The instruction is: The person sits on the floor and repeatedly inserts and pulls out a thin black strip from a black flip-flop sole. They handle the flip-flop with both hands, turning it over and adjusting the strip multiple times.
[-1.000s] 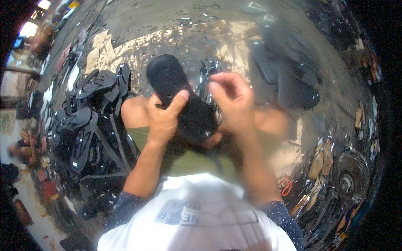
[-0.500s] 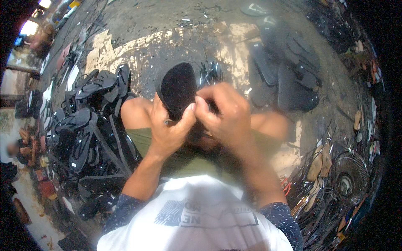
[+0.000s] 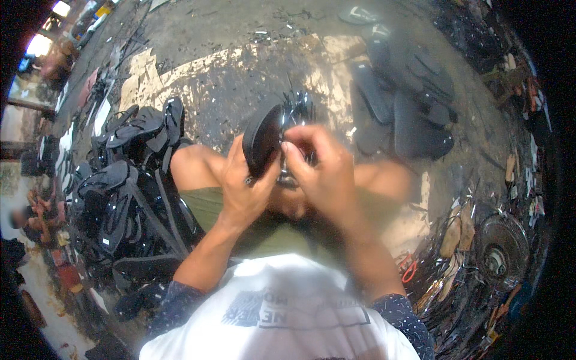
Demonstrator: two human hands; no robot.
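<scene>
Between left hand [image 3: 245, 182] and right hand [image 3: 325, 167], tilted black sole [image 3: 263, 137], left gripping it, right pinched just beside

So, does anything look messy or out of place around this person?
Mostly the floor: the tan sheeting ahead is blotched dark and ragged-edged, and on the right, loose scraps lie strewn near a fan. The black sole in the left hand shows no clear damage, though much is hidden.

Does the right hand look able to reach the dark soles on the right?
Probably yes: the dark soles lie beyond the right knee with nothing visible blocking them, though the right hand is busy beside the held sole.
</scene>
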